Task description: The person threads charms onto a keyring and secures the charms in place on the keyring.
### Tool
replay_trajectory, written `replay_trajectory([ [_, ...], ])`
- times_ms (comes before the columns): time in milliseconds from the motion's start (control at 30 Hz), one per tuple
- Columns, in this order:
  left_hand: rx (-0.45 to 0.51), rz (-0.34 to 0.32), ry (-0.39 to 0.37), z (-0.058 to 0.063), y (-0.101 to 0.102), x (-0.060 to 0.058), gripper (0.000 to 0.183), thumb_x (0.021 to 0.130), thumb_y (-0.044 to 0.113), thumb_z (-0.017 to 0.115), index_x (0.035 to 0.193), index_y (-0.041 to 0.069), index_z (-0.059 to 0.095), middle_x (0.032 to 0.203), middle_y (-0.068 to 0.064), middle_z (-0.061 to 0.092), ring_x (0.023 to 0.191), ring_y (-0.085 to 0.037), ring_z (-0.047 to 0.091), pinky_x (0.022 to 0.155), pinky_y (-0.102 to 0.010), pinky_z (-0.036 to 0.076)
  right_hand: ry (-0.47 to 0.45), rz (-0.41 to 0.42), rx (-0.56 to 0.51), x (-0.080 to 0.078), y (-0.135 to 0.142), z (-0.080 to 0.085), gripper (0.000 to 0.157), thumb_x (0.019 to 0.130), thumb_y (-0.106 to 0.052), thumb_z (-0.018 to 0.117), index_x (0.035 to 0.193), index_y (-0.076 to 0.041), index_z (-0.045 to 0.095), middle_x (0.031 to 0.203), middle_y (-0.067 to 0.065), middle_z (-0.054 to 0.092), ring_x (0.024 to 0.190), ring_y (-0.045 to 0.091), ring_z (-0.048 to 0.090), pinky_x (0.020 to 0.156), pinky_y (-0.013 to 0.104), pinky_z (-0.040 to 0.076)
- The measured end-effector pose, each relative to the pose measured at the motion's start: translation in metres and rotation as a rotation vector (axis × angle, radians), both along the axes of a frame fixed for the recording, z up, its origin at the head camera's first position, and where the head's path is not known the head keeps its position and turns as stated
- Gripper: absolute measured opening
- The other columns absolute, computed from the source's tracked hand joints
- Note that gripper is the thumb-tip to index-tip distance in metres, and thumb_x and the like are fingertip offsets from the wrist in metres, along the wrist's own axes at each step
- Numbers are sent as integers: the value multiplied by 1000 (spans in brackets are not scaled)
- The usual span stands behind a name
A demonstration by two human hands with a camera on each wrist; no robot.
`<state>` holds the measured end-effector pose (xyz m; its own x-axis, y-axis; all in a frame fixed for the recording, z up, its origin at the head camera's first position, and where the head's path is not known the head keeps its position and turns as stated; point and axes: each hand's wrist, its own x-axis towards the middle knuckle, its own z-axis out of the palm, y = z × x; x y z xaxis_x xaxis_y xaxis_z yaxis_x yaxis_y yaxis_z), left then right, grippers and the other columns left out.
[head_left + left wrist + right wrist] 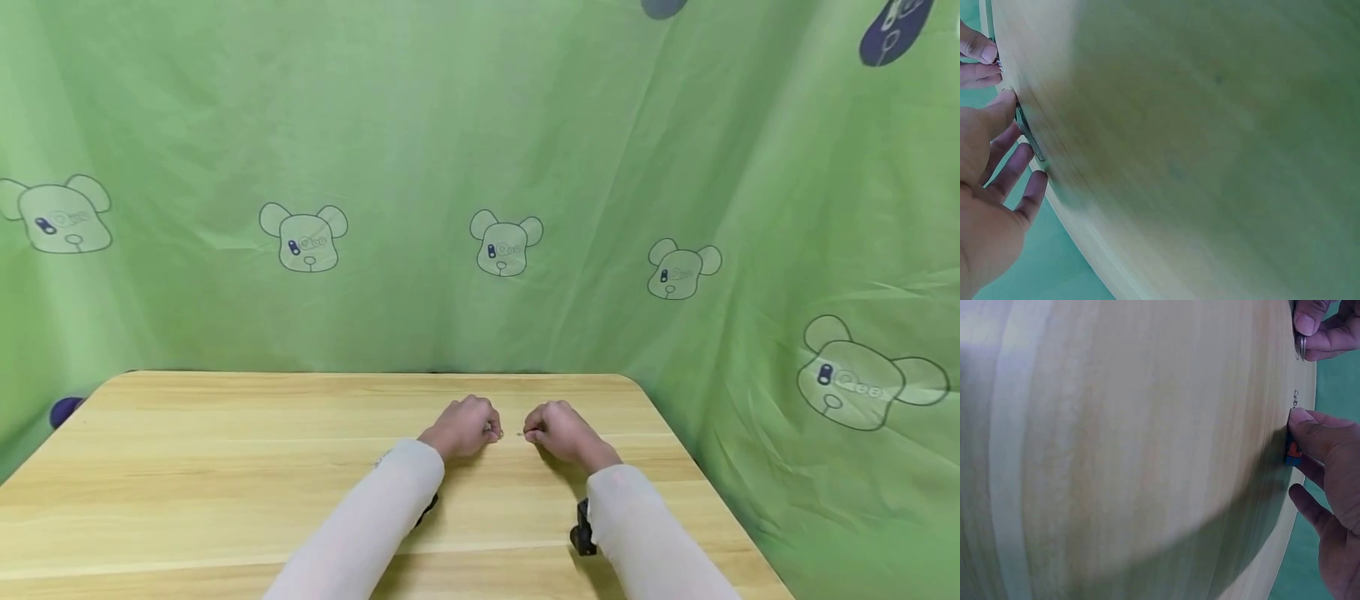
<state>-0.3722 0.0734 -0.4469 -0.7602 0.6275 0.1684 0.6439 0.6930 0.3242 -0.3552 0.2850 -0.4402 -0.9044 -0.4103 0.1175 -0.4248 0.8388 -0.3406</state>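
My left hand (pixel 467 427) pinches a metal key ring (pixel 1300 347) between thumb and fingertip, just above the tabletop. A thin, dark metal piece (pixel 1030 134), perhaps a key, lies along the fingers of that hand; its exact kind is hard to make out. Facing it, a short way to the right, my right hand (pixel 562 432) grips a small blue and orange keychain charm (pixel 1293 452) between thumb and fingers. A short silver chain (pixel 1295 398) sticks out of this grip toward the left hand. The ring and the chain end are apart, with a small gap between them.
Both hands are over the far part of a light wooden table (pixel 225 483). Green curtain cloth (pixel 420 125) with printed bear heads hangs behind the table and along its sides. A black wrist device (pixel 583 529) is at the right sleeve.
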Motion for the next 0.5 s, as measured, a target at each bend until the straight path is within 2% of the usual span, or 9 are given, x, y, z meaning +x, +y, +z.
replay_trajectory([
  [233, 32, 33, -48, 0, -1, 1, 12, 89, 17, 67, 77, 20, 69, 87, 13, 62, 82, -8, 52, 75, -33, 47, -1, 11, 22, -3, 0, -1, 9, 86, -6, 69, 81, -13, 71, 83, -3, 67, 81, 11, 60, 73, 31, 52],
  [367, 29, 39, -44, 0, 0, 4, 12, 90, 20, 66, 78, 18, 67, 84, 10, 56, 84, -11, 50, 78, -38, 47, 35, 44, 69, -1, -1, 0, 11, 87, -6, 67, 80, -14, 69, 79, -6, 62, 77, 12, 53, 71, 35, 47],
  [500, 35, 34, -43, 0, 1, 5, 12, 92, 21, 64, 80, 18, 66, 82, 8, 52, 85, -13, 49, 78, -37, 46, 75, 33, 140, 3, -3, 0, 14, 90, -8, 63, 79, -18, 65, 80, -9, 58, 78, 14, 45, 71, 40, 41],
])
